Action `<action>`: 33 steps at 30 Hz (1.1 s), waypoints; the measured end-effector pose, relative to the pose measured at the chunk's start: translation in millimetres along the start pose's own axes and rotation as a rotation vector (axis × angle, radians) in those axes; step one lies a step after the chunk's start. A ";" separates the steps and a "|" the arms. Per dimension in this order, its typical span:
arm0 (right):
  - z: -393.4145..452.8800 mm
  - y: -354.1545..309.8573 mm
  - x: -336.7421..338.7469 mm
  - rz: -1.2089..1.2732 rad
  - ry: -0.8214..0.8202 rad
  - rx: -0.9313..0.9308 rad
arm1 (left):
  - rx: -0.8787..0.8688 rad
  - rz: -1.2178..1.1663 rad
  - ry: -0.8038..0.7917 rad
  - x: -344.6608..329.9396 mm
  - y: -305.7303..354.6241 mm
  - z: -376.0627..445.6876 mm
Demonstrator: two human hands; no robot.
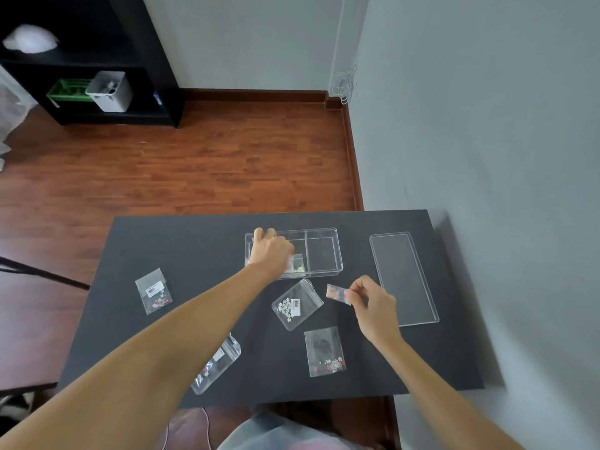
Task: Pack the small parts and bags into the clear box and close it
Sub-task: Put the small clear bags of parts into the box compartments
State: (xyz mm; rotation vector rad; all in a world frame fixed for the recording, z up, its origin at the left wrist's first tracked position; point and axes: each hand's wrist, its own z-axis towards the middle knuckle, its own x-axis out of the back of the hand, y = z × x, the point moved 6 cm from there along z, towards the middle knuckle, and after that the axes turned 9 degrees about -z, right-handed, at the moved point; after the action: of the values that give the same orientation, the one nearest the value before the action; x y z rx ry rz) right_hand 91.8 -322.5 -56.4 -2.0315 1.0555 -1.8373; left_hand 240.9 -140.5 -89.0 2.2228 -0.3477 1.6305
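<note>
Clear box point(323, 251) under left hand point(271, 251); right hand point(373, 303) pinching small bag point(337, 293).

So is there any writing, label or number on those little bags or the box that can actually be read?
No text is legible here.
White barcode sticker on the clear zip bag of white flower-shaped parts: bars visible, print too small to read.
White label on the far-left clear bag of red and white parts: too blurred.
White label on the clear bag under the left forearm: too blurred.
Clear plastic box and clear flat lid: no markings seen.
</note>
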 end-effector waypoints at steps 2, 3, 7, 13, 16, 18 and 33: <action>1.7 -2.0 0.4 0.034 -0.008 0.014 | 0.010 -0.089 0.014 0.3 -1.3 -4.5; 2.7 -3.3 -0.4 0.052 -0.022 0.019 | 0.016 -0.155 0.028 1.2 -2.6 -8.5; 9.3 -13.3 -2.2 0.084 -0.057 0.034 | 0.023 -0.379 0.166 11.1 -12.8 -34.9; 25.9 -42.5 -0.2 -0.014 -0.088 0.063 | 0.172 -0.579 0.283 6.1 -52.8 -96.5; 39.6 -59.1 -2.3 -0.133 -0.092 0.123 | 0.289 -0.572 0.170 -16.5 -80.1 -131.4; 51.8 -68.9 -5.8 -0.191 -0.082 0.158 | 0.362 -0.545 0.052 -32.4 -95.3 -153.5; 92.5 -105.2 -69.3 -0.733 -0.135 0.463 | 0.470 -0.409 -0.114 -77.9 -98.3 -217.4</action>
State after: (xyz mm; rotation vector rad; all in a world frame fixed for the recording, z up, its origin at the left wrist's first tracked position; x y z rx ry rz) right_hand 218.5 -231.5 -67.8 -2.3385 -0.2032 -1.9355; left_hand 68.9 39.9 -118.8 2.5040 0.4864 1.4679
